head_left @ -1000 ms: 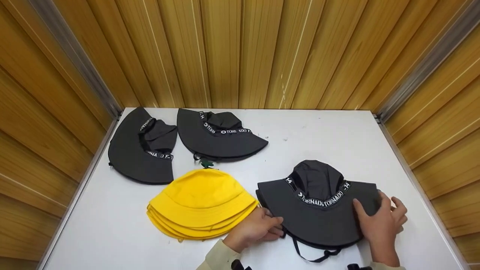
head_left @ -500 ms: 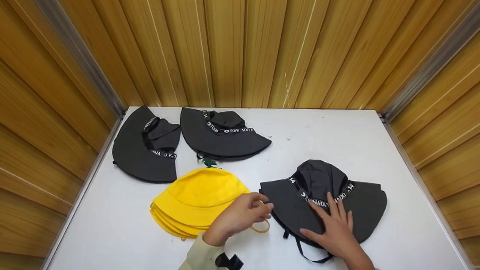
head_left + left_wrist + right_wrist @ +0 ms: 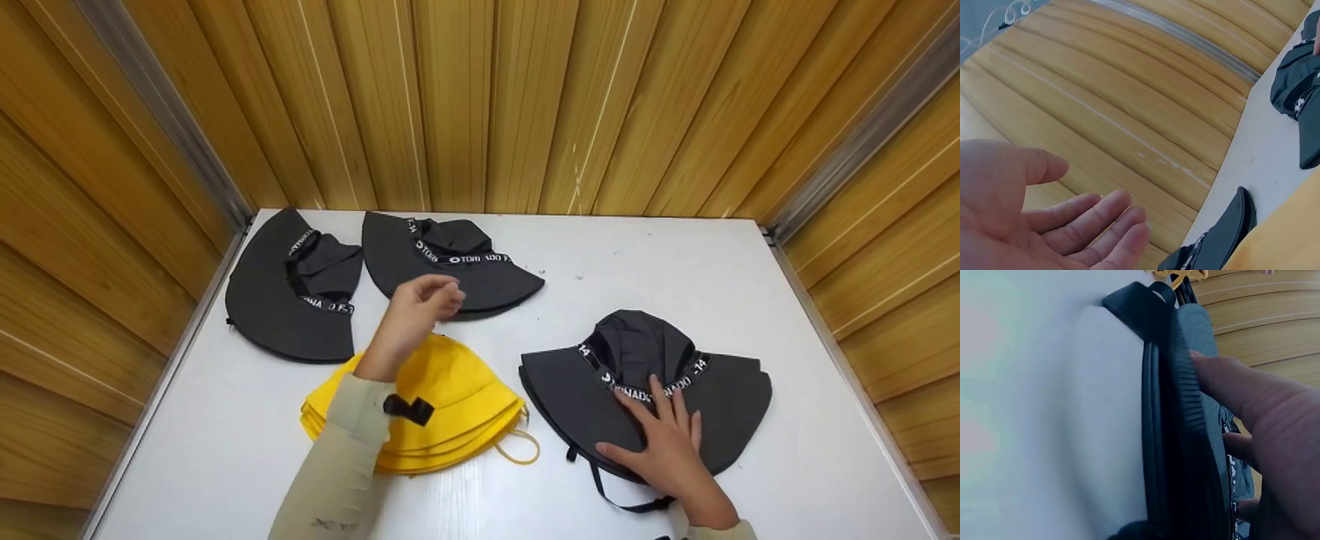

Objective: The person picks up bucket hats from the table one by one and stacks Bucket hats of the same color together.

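Note:
My right hand [image 3: 671, 454] lies spread on the front brim of stacked dark bucket hats [image 3: 739, 420], its fingertips at the lettered band. A black chin strap [image 3: 622, 504] hangs from their front edge and runs close past the thumb in the right wrist view. Raised above the pile of yellow bucket hats [image 3: 469, 394], my left hand [image 3: 420, 311] has loosely bent fingers and holds nothing. It overlaps the brim of a folded dark hat [image 3: 502, 292] at the back. The left wrist view shows the palm [image 3: 994, 197] with thumb and fingers apart.
Another folded dark hat [image 3: 259, 300] lies at the back left of the white table [image 3: 817, 465]. A yellow cord loop [image 3: 525, 454] sticks out from the yellow pile towards the dark stack. Wood-patterned panels [image 3: 525, 112] enclose the back and both sides.
My left hand has risen from between the piles and moved left and back over the yellow hats. The right hand went from the dark stack's right edge to its front brim and stayed there.

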The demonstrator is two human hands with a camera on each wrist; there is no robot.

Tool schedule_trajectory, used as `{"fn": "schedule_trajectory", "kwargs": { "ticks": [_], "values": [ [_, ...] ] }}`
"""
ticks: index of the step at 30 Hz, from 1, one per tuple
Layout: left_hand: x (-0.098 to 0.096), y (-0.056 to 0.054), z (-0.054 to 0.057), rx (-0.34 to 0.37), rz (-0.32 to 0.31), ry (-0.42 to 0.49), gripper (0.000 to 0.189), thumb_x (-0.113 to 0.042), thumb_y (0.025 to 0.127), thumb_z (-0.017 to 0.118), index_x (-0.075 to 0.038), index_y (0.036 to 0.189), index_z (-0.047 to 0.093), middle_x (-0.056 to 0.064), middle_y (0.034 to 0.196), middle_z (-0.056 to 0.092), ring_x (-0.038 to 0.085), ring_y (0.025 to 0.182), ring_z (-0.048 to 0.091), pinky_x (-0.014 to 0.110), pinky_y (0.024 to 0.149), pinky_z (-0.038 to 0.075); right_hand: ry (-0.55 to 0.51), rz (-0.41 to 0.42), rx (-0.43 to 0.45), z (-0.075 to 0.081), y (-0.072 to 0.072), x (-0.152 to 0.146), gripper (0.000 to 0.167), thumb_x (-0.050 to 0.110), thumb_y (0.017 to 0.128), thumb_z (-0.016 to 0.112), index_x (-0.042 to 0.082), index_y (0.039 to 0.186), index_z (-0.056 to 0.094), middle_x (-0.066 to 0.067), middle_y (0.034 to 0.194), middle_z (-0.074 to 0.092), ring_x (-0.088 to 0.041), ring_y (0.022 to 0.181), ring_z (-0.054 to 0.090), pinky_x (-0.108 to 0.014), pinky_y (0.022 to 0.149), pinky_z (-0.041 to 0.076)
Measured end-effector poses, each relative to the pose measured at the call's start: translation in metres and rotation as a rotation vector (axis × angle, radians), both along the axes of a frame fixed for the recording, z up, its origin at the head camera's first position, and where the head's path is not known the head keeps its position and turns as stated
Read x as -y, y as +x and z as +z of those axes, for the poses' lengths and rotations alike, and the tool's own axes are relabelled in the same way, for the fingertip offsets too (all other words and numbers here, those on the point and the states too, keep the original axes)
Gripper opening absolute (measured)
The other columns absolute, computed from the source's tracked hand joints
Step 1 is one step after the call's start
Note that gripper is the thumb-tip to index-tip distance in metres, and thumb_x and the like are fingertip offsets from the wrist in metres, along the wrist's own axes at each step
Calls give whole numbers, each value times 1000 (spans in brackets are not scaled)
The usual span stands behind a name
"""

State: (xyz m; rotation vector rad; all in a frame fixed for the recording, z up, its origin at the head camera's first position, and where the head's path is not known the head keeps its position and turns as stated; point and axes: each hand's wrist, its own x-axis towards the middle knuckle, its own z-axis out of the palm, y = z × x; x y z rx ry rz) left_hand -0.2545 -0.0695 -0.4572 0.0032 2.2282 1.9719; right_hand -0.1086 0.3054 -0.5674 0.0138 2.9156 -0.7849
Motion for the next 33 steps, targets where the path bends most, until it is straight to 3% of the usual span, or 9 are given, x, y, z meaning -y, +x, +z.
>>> {"fn": "schedule_trajectory", "kwargs": {
  "ticks": [5,10,18,23,25,27,29,31,33],
  "values": [
    [25,-42,-8,97,112,-46,32,-25,106,56,-5,131,63,14,127,65,26,118,60,40,109,50,-14,1,16,-5,0,0,92,69,77,78,30,154,47,-20,171,7,-57,153,-5,-82,113,-8],
    [47,-66,-17,214,133,-130,44,-34,107,53,-10,144,53,11,150,51,29,142,44,49,123,34,-36,11,27,-6,-1,0,92,69,77,77,31,155,45,-19,172,5,-56,154,-7,-82,113,-10],
    [65,-82,-48,458,198,-44,66,-34,107,50,-3,160,25,14,170,21,32,158,19,48,129,22,-19,22,41,-3,-2,-3,92,70,77,76,31,155,45,-20,172,6,-57,153,-7,-82,113,-10],
    [63,-85,-57,539,254,95,83,-34,107,49,-13,165,-5,10,174,0,34,161,5,52,130,18,-29,19,51,-2,-3,-3,94,69,77,77,29,155,44,-20,172,4,-56,153,-8,-81,113,-12],
    [63,-87,-58,552,316,195,88,-31,106,50,-17,164,-15,11,174,3,32,160,13,48,129,22,-33,15,54,-2,-2,-2,94,69,78,77,29,156,43,-20,172,4,-57,153,-9,-81,113,-12],
    [62,-88,-59,549,408,334,88,-28,105,52,-20,164,-14,14,163,27,27,144,39,37,120,37,-36,12,56,-2,-1,-1,94,69,78,77,29,156,43,-20,172,3,-57,153,-9,-81,113,-12],
    [61,-89,-60,540,499,490,76,-23,105,54,-20,162,5,10,130,53,21,107,55,30,94,48,-34,7,53,-3,0,-1,94,69,78,77,30,156,43,-20,172,3,-57,153,-9,-81,113,-12],
    [60,-90,-61,528,562,669,54,-18,104,57,-19,150,29,2,93,50,17,76,43,29,70,39,-34,4,47,-3,0,-1,93,68,78,77,30,156,43,-20,172,4,-57,153,-9,-81,113,-12],
    [60,-93,-62,539,591,808,28,-15,103,60,-14,127,47,0,77,40,17,67,34,29,62,31,-32,3,40,-4,1,-1,93,68,77,77,30,155,43,-20,172,4,-57,153,-8,-81,113,-12]
  ]
}}
